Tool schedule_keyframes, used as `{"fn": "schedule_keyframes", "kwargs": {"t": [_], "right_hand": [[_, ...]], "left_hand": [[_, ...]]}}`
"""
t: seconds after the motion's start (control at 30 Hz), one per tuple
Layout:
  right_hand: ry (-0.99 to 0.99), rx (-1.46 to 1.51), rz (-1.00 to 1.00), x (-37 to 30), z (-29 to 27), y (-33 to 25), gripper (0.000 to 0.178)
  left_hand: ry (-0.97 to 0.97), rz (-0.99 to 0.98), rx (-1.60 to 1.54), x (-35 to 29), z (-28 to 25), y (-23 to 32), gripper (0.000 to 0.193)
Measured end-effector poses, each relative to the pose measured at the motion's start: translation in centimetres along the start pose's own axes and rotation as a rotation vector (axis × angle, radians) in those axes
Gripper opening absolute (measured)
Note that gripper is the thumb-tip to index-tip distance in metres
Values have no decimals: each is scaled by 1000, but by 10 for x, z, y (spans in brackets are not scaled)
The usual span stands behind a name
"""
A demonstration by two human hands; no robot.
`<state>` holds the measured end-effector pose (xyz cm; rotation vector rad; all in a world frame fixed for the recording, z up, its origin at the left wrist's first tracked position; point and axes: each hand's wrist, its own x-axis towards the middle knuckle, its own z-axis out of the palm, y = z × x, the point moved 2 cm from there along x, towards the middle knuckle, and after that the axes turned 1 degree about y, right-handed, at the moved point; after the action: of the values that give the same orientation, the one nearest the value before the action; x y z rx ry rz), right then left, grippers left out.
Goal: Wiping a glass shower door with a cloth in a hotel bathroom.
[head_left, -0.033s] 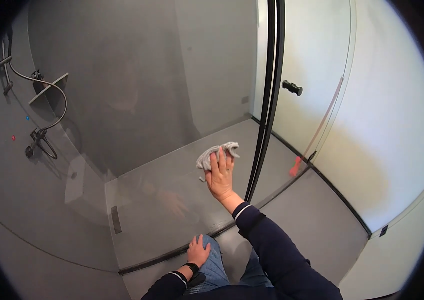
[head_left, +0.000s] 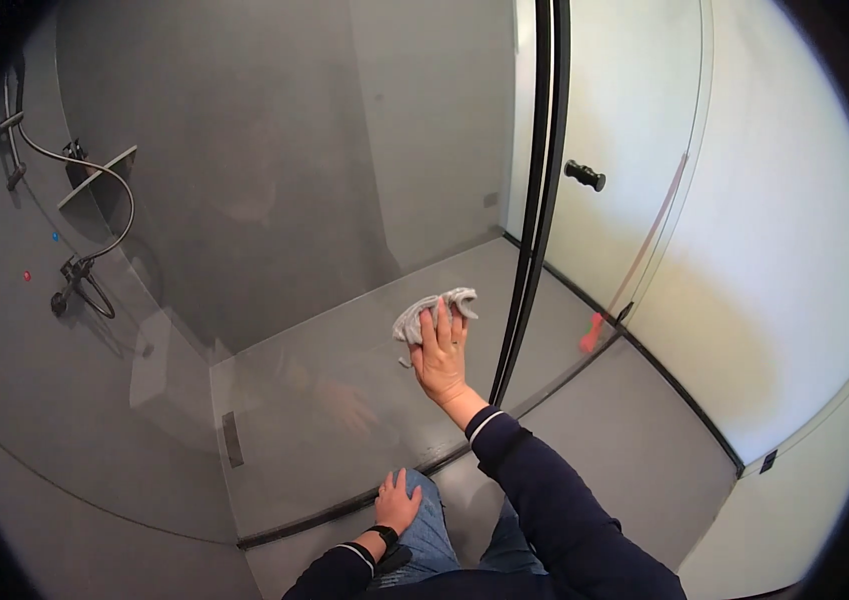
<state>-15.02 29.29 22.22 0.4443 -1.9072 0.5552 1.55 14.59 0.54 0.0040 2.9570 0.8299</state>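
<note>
- Glass [head_left: 310,465] stood in front of the person, clear and shiny, with a faint hand showing in it like in a mirror.
- Two tall black bars [head_left: 544,100] went up near the right side of the gray cloth [head_left: 412,322] and stood in the way there.
- A black strip [head_left: 333,508] ran along the floor, in front of the knees.
- A pale door [head_left: 625,80] had a black knob [head_left: 585,176].
- Low down by the door was a pink end [head_left: 593,332] of a long, thin stick.
- On the far left, a bendy hose [head_left: 133,205] looped near a dark tap [head_left: 73,270].
- A corner shelf [head_left: 105,173] was on the wall, and something dark was by it, too small to tell what.
- The right hand [head_left: 438,355] was pressed on the gray cloth, its fingers close together and holding it bunched up. The cloth was past the fingertips and under them, up against the glass.
- The left hand [head_left: 399,506] lay on one knee [head_left: 430,505] with its fingers a little apart. A black watch [head_left: 386,536] was on that wrist.
</note>
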Motion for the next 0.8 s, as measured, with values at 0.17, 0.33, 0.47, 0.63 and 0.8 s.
{"fn": "schedule_keyframes", "kwargs": {"t": [0.17,0.33,0.47,0.63,0.8], "right_hand": [[-100,26,-12,-17,2,-6,58],[-119,17,-24,-14,0,-3,56],[-66,-26,-37,2,-4,-6,63],[40,0,-67,45,-15,-13,59],[130,27,-124,109,-37,-16,56]], "left_hand": [[-4,-4,7,1,-2,-3,61],[5,-2,2,0,-4,0,60],[-9,-5,6,-1,-5,0,61],[-13,-1,2,-3,-7,-1,61],[-2,3,-7,-1,-4,3,61]]}}
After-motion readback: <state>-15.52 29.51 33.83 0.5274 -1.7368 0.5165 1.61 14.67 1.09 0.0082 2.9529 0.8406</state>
